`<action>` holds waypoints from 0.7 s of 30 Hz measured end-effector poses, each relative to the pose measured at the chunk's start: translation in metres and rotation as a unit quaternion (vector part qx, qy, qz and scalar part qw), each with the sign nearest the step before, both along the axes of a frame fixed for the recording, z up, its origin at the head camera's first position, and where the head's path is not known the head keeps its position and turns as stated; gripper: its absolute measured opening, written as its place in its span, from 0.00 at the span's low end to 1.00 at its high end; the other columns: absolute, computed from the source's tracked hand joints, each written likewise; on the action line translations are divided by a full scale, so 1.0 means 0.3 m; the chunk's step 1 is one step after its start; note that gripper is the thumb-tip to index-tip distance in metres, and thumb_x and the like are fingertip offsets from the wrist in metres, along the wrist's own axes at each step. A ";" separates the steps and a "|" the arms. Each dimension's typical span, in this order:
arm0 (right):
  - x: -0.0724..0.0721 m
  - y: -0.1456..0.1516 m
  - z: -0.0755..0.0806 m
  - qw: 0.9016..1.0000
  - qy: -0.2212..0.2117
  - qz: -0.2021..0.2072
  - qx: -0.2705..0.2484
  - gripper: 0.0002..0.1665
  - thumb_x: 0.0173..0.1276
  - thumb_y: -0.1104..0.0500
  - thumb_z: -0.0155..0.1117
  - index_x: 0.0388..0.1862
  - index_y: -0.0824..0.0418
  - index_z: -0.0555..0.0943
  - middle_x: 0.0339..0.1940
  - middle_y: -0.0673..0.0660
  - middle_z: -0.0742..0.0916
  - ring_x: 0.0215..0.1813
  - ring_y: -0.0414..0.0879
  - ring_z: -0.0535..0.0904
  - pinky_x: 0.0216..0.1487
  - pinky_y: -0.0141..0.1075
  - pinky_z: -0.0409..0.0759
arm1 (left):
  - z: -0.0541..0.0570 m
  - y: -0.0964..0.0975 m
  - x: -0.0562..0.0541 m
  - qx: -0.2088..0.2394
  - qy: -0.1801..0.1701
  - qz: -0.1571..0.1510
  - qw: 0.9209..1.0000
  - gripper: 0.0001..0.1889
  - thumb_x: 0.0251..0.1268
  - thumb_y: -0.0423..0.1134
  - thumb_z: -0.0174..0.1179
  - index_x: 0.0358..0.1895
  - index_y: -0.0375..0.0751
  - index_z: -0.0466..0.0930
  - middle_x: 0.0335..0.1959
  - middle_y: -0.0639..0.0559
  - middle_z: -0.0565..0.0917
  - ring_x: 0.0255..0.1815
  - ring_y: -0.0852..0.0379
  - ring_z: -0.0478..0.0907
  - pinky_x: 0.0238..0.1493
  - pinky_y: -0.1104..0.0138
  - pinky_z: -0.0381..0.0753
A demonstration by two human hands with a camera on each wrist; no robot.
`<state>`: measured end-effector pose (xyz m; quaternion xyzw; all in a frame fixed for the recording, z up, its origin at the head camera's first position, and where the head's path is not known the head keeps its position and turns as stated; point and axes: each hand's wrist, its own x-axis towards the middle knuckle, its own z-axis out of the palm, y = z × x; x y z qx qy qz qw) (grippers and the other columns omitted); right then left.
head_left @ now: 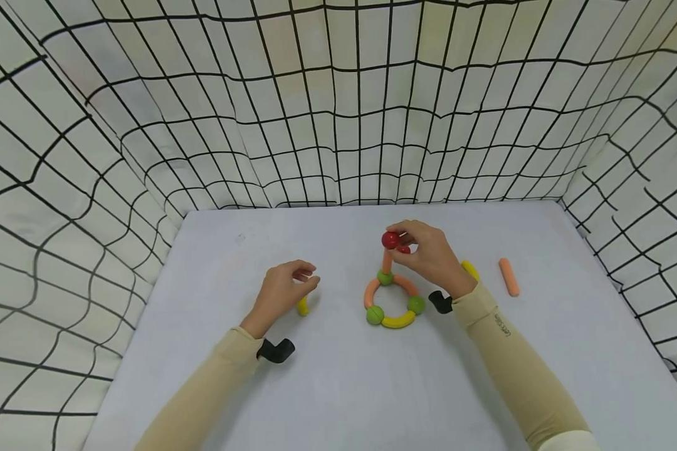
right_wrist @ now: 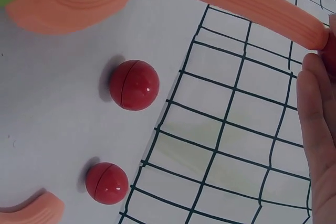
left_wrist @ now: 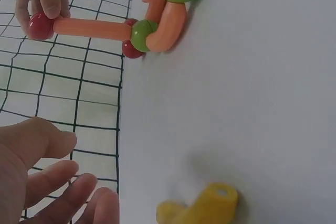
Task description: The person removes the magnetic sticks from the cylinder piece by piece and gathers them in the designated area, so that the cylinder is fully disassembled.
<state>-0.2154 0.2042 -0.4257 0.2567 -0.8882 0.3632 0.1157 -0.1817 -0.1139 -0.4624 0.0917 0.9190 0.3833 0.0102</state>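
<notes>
My right hand [head_left: 429, 250] pinches a red ball [head_left: 390, 240] at the top end of a straight orange rod [head_left: 387, 262]. The rod rises from a green ball [head_left: 385, 277] of a ring lying on the table. Two curved orange pieces [head_left: 370, 293], a curved yellow piece [head_left: 398, 321] and more green balls [head_left: 375, 315] make up that ring. To its left, my left hand [head_left: 282, 289] hovers with relaxed fingers and holds nothing. A yellow piece [left_wrist: 210, 205] lies beneath it, partly covered by the hand in the head view.
Two loose red balls [right_wrist: 134, 85] lie on the white table [head_left: 338, 388] behind the ring, with an orange piece [right_wrist: 34, 211] nearby. Farther right are a yellow piece [head_left: 471, 270], partly behind my right wrist, and an orange rod [head_left: 509, 277]. Black-gridded white walls enclose the table.
</notes>
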 end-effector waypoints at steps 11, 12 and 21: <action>0.025 0.006 0.015 1.000 -0.009 0.019 0.013 0.27 0.62 0.64 0.78 0.60 0.61 0.83 0.54 0.57 0.90 0.49 0.49 0.89 0.54 0.43 0.90 | 0.007 0.234 -0.064 0.142 0.032 -0.082 0.986 0.17 0.68 0.40 0.69 0.57 0.42 0.83 0.51 0.40 0.89 0.51 0.50 0.88 0.54 0.62 0.90; 0.026 0.006 0.014 1.000 -0.007 0.021 0.012 0.27 0.61 0.64 0.78 0.60 0.61 0.83 0.54 0.57 0.90 0.49 0.49 0.89 0.54 0.44 0.90 | 0.005 0.253 -0.067 0.152 0.031 -0.088 0.984 0.17 0.68 0.40 0.69 0.57 0.42 0.83 0.51 0.39 0.89 0.52 0.50 0.88 0.55 0.62 0.89; 0.037 0.009 0.014 0.999 0.011 0.042 0.009 0.25 0.62 0.62 0.78 0.59 0.62 0.84 0.52 0.57 0.91 0.46 0.50 0.90 0.51 0.44 0.91 | -0.032 0.372 -0.082 0.225 0.036 -0.089 0.970 0.21 0.63 0.40 0.74 0.57 0.41 0.83 0.53 0.40 0.88 0.55 0.48 0.85 0.56 0.57 0.89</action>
